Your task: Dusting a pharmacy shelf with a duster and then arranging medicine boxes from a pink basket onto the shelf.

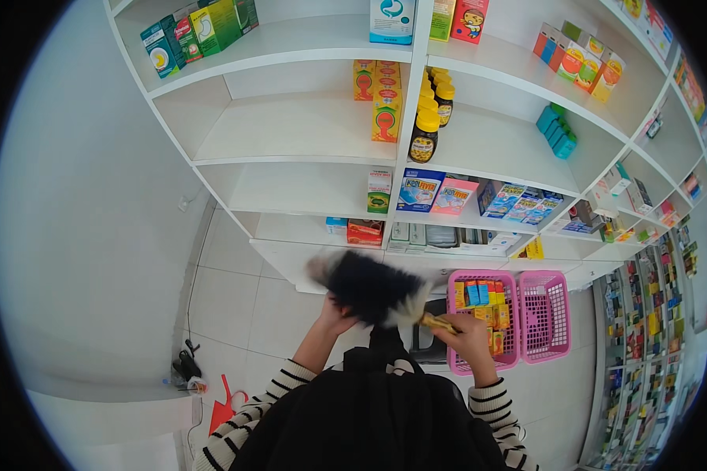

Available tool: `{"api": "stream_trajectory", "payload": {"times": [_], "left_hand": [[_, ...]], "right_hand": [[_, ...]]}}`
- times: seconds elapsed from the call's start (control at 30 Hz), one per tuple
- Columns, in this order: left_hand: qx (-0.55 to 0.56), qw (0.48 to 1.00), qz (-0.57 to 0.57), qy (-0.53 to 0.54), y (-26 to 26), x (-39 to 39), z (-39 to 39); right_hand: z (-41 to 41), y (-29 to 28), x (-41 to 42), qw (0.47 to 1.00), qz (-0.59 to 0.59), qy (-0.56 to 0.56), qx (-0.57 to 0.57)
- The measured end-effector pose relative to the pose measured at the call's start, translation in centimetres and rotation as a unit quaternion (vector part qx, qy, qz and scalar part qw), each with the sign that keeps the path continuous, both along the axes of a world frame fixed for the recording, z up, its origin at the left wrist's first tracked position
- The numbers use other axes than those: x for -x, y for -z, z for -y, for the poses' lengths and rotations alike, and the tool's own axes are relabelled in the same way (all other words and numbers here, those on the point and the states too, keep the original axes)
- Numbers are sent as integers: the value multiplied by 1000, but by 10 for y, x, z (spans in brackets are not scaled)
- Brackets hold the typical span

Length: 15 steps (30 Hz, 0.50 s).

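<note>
A feather duster [377, 288], dark with pale tufts at both ends, is blurred in front of my body. My right hand [466, 337] is closed around its yellowish handle [439, 323]. At the duster's underside is my left hand [337, 317], its fingers partly hidden by the dark feathers; whether it grips them cannot be made out. Beyond the duster rises a white shelf unit [294, 126]. Its lower compartments, closest to the duster, hold red boxes [364, 232] and a green-and-white box [379, 191].
Right of my hands, a pink basket [455, 356] holds several small boxes, beside a second pink basket [545, 351]. Yellow-capped jars [425, 136] and KoolFever boxes [421, 189] stand on the shelves. A red dustpan [222, 412] and a black cable [187, 368] lie at lower left.
</note>
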<state>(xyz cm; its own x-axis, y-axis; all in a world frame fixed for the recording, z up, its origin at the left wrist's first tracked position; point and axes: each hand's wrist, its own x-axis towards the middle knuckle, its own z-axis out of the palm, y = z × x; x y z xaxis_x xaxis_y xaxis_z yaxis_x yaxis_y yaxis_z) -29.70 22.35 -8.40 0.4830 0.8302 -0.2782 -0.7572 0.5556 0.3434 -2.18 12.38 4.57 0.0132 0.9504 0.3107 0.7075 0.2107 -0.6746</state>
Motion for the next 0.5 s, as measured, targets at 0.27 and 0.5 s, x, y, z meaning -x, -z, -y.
{"api": "stream_trajectory", "payload": {"times": [0.27, 0.5], "left_hand": [[-88, 996, 14, 30, -35, -2, 9], [-112, 992, 51, 37, -70, -8, 17]], "right_hand": [[11, 3, -3, 999, 25, -32, -18], [18, 18, 10, 1000, -15, -12, -19]]}}
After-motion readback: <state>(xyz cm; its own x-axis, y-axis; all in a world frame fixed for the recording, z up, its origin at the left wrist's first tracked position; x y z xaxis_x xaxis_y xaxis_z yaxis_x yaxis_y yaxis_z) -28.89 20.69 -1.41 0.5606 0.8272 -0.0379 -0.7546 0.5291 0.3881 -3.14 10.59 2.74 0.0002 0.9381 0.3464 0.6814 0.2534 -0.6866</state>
